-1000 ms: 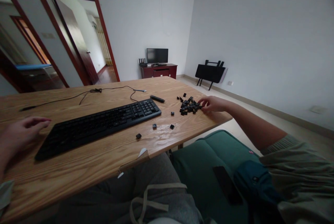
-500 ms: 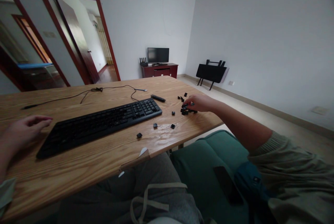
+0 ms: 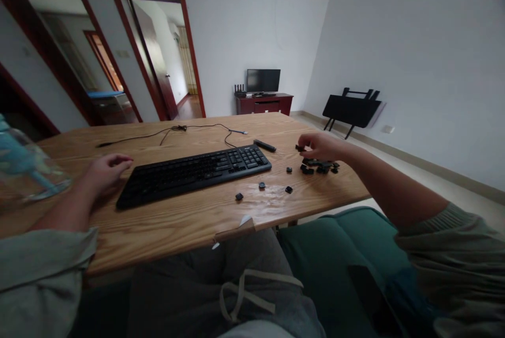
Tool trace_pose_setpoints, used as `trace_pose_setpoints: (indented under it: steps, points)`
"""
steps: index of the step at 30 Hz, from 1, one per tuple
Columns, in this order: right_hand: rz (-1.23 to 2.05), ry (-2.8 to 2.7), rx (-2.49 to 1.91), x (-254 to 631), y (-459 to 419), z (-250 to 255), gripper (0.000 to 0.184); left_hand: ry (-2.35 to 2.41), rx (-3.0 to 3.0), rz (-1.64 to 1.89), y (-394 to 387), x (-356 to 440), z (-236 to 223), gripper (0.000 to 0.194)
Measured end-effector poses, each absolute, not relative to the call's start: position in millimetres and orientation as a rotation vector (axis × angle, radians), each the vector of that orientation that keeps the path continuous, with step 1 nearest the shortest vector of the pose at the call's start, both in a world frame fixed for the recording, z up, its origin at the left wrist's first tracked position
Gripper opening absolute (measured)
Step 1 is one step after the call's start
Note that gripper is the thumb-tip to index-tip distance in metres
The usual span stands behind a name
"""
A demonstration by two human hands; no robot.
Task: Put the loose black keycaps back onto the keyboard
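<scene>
A black keyboard [image 3: 193,175] lies on the wooden table [image 3: 158,235], some of its keys seemingly off. My left hand [image 3: 104,172] rests beside its left end, fingers loosely curled and apart, holding nothing. My right hand [image 3: 321,146] is at the far side of a pile of loose black keycaps [image 3: 321,165], its fingers bent down and closed on a keycap [image 3: 299,147]; the fingertips are partly hidden. Separate keycaps lie between pile and keyboard: one [image 3: 289,169], another [image 3: 262,185], a third [image 3: 289,189] and one nearer the edge [image 3: 239,196].
Behind the keyboard are a small black bar-shaped object [image 3: 265,145] and a thin cable [image 3: 197,126]. A clear plastic bag-like thing with blue inside [image 3: 23,164] stands at the left. Torn edging [image 3: 236,228] hangs at the table's front. A green seat [image 3: 327,238] holds a dark phone-like slab [image 3: 371,293].
The view has swung left, so everything sits further right in it. My right hand has moved from over the keycap pile to its far side, uncovering more of the pile.
</scene>
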State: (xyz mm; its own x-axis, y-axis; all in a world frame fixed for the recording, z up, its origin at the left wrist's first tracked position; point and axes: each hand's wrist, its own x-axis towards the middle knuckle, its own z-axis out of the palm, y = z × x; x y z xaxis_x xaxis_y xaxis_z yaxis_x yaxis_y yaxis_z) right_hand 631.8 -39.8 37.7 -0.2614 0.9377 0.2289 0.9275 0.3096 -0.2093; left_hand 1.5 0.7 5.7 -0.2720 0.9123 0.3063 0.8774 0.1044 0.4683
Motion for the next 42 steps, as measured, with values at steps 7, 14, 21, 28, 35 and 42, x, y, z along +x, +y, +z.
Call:
trace_pose_setpoints:
  steps: [7,14,21,28,35,42]
  points:
    - [0.234,-2.174,-1.338,552,-26,46,0.028,2.09,1.889,1.01,-3,0,6,0.031]
    - [0.371,-2.123,-1.175,470,-12,30,0.024,1.885,1.984,1.221,-23,37,18,0.034]
    - [0.16,-2.203,-1.041,423,-19,27,0.021,1.349,2.265,1.09,-46,162,29,0.034]
    - [0.146,-2.094,-0.963,407,-10,19,0.016,1.171,2.14,1.149,-20,211,27,0.03]
    - [0.324,-1.983,-0.881,408,-12,15,0.016,1.121,2.18,1.221,-5,211,37,0.021]
    - [0.262,-2.034,-0.967,413,-4,10,0.02,1.186,2.351,0.905,8,200,19,0.016]
